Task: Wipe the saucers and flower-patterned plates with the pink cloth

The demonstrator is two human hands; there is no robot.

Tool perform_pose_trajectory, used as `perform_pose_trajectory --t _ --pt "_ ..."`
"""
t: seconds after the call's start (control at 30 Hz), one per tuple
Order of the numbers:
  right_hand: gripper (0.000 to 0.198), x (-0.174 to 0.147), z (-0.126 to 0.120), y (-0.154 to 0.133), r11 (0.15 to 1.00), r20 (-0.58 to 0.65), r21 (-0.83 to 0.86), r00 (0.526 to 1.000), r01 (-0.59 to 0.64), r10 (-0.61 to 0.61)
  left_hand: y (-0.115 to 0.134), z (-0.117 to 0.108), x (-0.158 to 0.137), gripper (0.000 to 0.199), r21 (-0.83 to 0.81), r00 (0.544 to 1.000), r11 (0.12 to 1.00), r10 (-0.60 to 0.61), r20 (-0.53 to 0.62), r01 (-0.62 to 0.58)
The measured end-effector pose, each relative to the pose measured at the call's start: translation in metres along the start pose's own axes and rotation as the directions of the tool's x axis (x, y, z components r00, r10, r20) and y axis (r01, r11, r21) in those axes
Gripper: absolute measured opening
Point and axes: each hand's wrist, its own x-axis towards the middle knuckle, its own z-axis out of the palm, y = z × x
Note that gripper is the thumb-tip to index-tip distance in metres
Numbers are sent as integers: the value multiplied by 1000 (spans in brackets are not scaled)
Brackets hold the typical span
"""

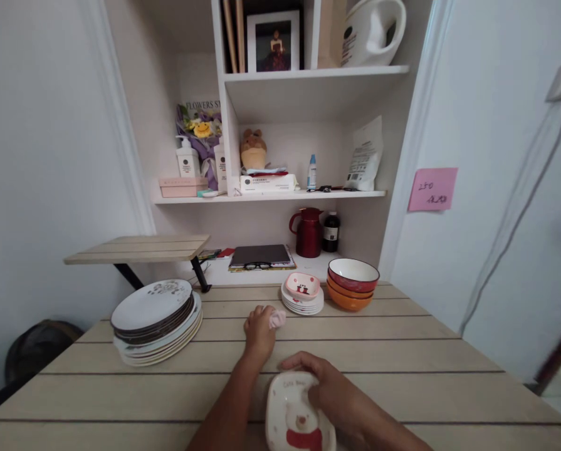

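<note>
My right hand [325,382] grips the edge of a cream dish [284,401] with a bear in a red scarf on it, tilted up at the table's near side. Further forward, my left hand [260,329] is closed around a pale pink cloth [277,319] over the tabletop. Just beyond the cloth, a small pink-rimmed dish [302,285] sits on a stack of small white plates [303,307]. To their right stand nested bowls [350,302], orange below and a red one with a white inside on top.
A tall stack of plates [155,307] stands at the left, near a small raised wooden shelf [139,248]. Behind the slatted table [383,357] are a laptop [260,254], glasses [257,265], a red jug [309,233] and a dark bottle [331,232]. Shelves rise above.
</note>
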Motion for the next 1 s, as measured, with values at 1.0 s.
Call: perform_pose_trajectory --t 1.0 --pt "33 12 38 -20 617 148 752 972 -232 185 -21 -22 -70 62 -747 972 636 -225 64 196"
